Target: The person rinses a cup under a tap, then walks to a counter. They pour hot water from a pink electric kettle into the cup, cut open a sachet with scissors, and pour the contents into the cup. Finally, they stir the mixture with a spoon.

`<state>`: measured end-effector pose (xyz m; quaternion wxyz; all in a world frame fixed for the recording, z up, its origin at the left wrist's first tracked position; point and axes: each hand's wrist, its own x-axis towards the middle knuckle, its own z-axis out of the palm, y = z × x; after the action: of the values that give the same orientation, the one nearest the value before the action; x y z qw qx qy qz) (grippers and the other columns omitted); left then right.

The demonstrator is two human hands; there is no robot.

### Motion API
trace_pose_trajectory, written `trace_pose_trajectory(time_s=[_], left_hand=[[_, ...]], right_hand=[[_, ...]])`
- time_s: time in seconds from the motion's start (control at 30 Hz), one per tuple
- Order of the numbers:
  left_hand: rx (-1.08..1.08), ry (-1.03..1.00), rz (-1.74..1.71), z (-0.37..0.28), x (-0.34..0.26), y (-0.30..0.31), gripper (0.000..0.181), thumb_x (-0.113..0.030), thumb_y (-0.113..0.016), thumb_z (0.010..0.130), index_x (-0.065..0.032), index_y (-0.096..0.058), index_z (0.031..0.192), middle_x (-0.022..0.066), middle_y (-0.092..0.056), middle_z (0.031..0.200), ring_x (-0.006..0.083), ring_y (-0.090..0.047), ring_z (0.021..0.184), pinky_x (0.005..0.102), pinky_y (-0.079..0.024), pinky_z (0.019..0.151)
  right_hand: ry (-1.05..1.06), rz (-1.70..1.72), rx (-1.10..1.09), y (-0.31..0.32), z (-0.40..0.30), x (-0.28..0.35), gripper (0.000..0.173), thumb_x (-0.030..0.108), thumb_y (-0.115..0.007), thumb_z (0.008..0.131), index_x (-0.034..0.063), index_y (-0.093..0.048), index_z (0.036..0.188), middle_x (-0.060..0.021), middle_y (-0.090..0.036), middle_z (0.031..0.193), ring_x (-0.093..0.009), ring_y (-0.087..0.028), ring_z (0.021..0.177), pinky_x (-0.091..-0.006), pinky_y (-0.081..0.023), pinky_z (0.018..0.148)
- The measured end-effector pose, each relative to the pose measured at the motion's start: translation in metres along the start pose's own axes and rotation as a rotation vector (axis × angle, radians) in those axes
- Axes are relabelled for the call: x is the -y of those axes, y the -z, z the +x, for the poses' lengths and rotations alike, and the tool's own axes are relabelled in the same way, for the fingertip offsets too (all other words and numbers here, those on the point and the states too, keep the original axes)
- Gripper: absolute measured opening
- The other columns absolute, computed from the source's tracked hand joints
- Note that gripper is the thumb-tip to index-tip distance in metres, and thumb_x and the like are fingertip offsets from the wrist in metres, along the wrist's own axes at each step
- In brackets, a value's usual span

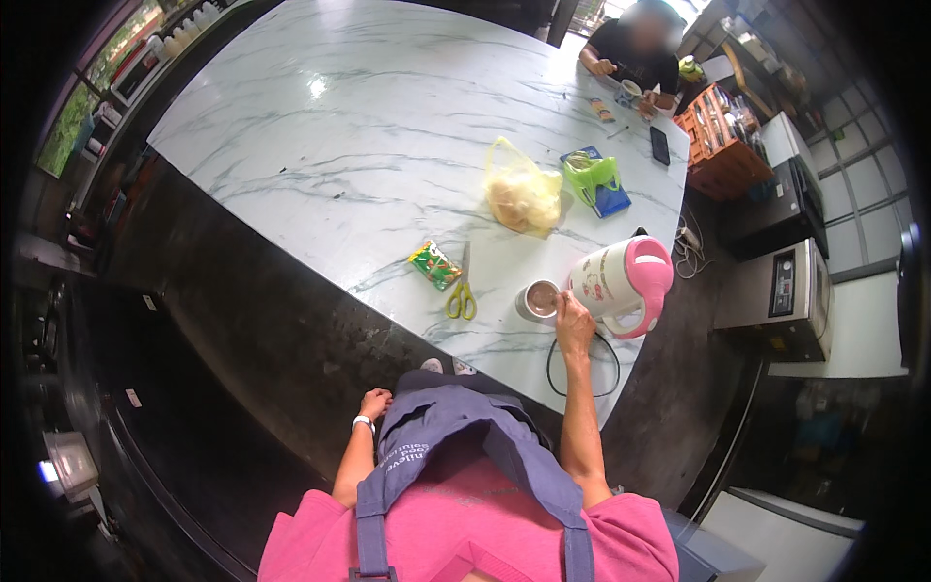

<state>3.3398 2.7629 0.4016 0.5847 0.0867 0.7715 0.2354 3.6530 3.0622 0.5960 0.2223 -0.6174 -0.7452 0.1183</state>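
Note:
At the right corner of the table, my right hand [575, 320] is pinched at the rim of a white cup [529, 301]. Brown liquid [542, 297] fills much of the cup. My fingers appear to grip the end of a thin spoon, mostly hidden by them. Close by on the right stands a white and pink electric kettle [607, 280] with its handle towards me. My left hand [376, 402] hangs beside my apron, off the table, its fingers curled and partly hidden. Left of the cup lie yellow-handled scissors [461, 297] and a green snack packet [435, 265].
A marble-patterned table [327, 131] carries a yellow plastic bag [522, 193], a green bag [593, 176] over a blue packet [612, 202], and a phone [660, 146]. A black cord [617, 367] loops near my wrist. Across sits a person [633, 54] with a mug [628, 94]. An orange crate [716, 149] stands beyond.

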Motion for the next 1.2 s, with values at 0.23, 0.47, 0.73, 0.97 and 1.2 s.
trace_pose_trajectory(time_s=[0.23, 0.47, 0.73, 0.97, 1.2], left_hand=[[-0.021, -0.008, 0.041, -0.004, 0.002, -0.003, 0.021, -0.017, -0.057, 0.077, -0.0044, -0.06, 0.094, 0.0034, -0.062, 0.076, 0.0098, -0.055, 0.06, 0.0234, -0.044, 0.049], [-0.031, -0.108, 0.038, 0.016, 0.017, 0.001, 0.024, -0.017, -0.057, 0.076, -0.0046, -0.061, 0.096, 0.0029, -0.063, 0.077, 0.0102, -0.056, 0.063, 0.0244, -0.044, 0.052], [-0.014, -0.035, 0.036, -0.004, 0.008, 0.001, 0.02, -0.018, -0.057, 0.076, -0.0051, -0.061, 0.092, 0.0021, -0.061, 0.073, 0.0088, -0.054, 0.061, 0.0234, -0.044, 0.05], [-0.012, -0.104, 0.023, 0.005, 0.023, 0.004, 0.024, -0.019, -0.057, 0.076, -0.0049, -0.061, 0.095, 0.0024, -0.061, 0.073, 0.009, -0.052, 0.056, 0.0234, -0.041, 0.047], [0.011, -0.06, -0.014, 0.009, 0.028, 0.007, 0.026, -0.018, -0.056, 0.077, -0.0056, -0.059, 0.1, 0.0028, -0.062, 0.08, 0.0086, -0.054, 0.062, 0.0229, -0.043, 0.052]], right_hand=[[-0.19, 0.212, 0.178, -0.005, -0.007, 0.005, 0.019, 0.023, -0.046, 0.087, 0.0077, -0.056, 0.086, -0.013, -0.061, 0.073, -0.032, -0.059, 0.068, -0.04, -0.045, 0.059], [0.052, 0.014, 0.028, 0.0, 0.005, 0.007, 0.019, 0.023, -0.045, 0.087, 0.0086, -0.057, 0.087, -0.0112, -0.061, 0.075, -0.031, -0.059, 0.068, -0.0394, -0.046, 0.059], [-0.166, 0.244, 0.144, -0.007, -0.009, 0.0, 0.022, 0.026, -0.046, 0.086, 0.0076, -0.058, 0.088, -0.0169, -0.06, 0.072, -0.033, -0.059, 0.07, -0.0412, -0.044, 0.057], [0.013, 0.089, 0.014, -0.005, -0.001, -0.002, 0.022, 0.026, -0.045, 0.088, 0.0082, -0.058, 0.089, -0.0145, -0.062, 0.075, -0.032, -0.06, 0.068, -0.0395, -0.045, 0.058], [-0.154, 0.148, 0.107, -0.003, -0.015, -0.003, 0.02, 0.024, -0.046, 0.087, 0.0077, -0.058, 0.088, -0.013, -0.062, 0.075, -0.031, -0.06, 0.067, -0.0386, -0.044, 0.056]])
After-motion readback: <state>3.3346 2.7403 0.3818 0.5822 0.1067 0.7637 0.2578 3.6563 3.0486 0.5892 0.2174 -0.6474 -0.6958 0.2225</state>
